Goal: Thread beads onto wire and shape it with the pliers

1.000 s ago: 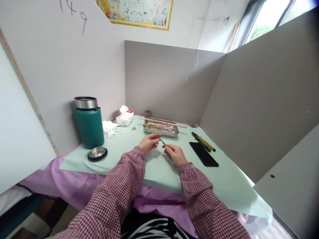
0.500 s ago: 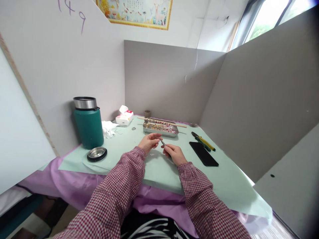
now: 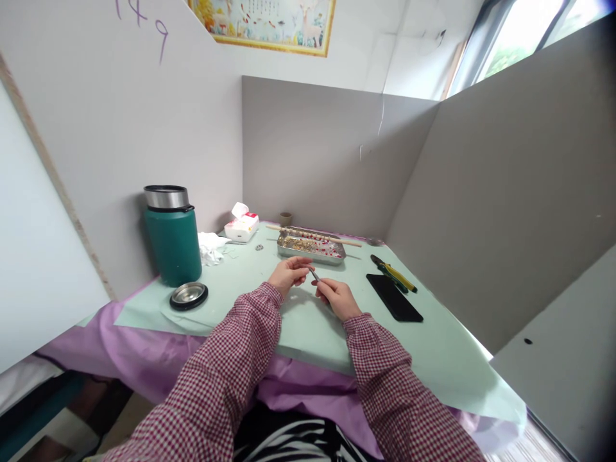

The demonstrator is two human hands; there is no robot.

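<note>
Over the middle of the table, my right hand is closed around slim grey metal tweezers, their tip pointing up and left. My left hand meets that tip with thumb and forefinger pinched. Whatever lies in this pinch is too small to make out. Just beyond my hands stands a shallow metal tray with loose gold, red and pale small pieces in it. Across its far side rests a wooden stick with small beads or pieces along it.
On the right lie a black phone and yellow-green pliers. At left are a green flask, its round lid, crumpled tissue and a tissue pack. A small cup stands behind the tray. Grey partitions surround the table.
The whole view has shifted very slightly. Both hands and the tweezers keep almost the same pose.
</note>
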